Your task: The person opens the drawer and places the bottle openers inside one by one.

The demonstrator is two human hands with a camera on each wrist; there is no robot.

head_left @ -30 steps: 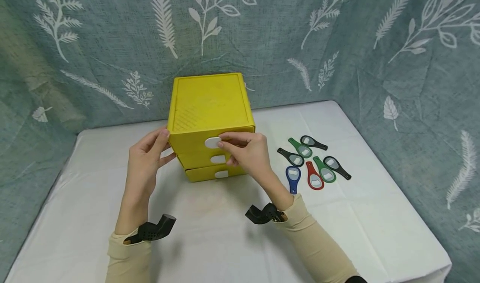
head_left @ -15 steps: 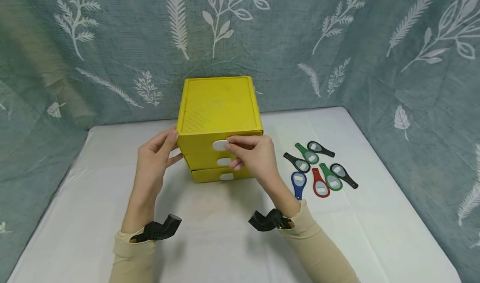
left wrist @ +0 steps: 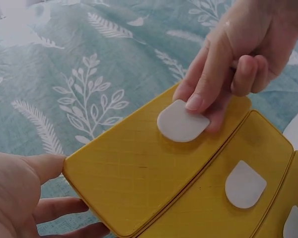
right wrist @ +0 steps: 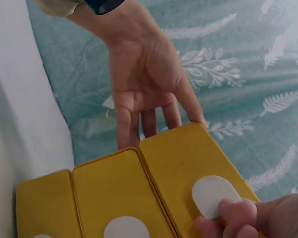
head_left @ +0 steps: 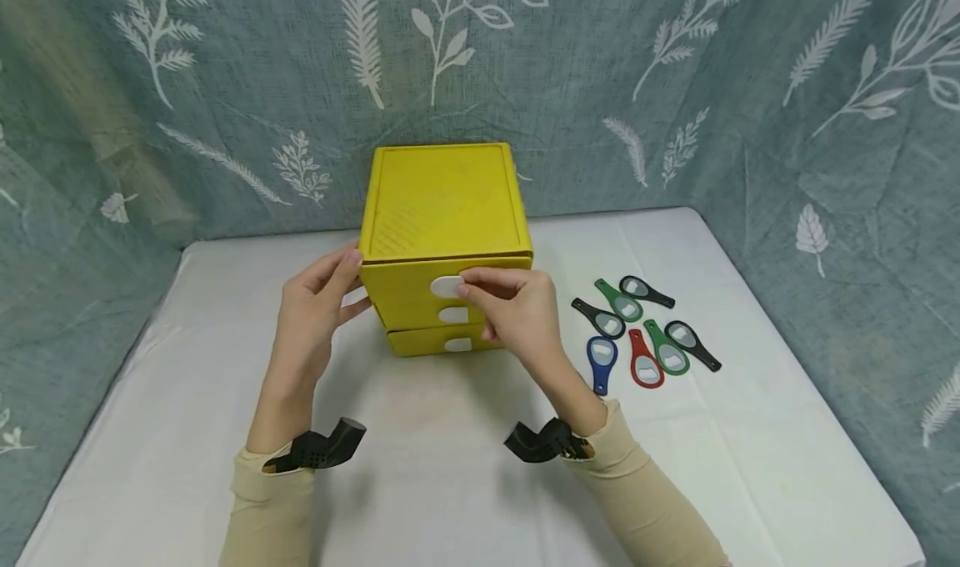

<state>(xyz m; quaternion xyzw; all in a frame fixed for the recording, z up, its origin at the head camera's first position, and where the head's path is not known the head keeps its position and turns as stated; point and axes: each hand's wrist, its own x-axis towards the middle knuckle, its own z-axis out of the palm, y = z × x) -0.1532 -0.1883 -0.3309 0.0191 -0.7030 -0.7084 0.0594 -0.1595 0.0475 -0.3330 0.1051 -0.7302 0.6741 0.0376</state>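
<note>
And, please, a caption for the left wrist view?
Right fingers pinch the top drawer's white tab; left hand touches the corner.

Free room lies between the forearms [head_left: 270, 513], blocked ahead by the yellow drawer unit [head_left: 447, 217].

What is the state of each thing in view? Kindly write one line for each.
Yellow drawer box: upright on the white table.
Top drawer: thin dark gap above its front; opening unclear.
Top handle: pinched by the right hand.
Middle drawer: looks shut.
Bottom drawer: looks shut.
Left hand: touching the box's left edge.
Bottle openers: seven, lying untouched.
</note>
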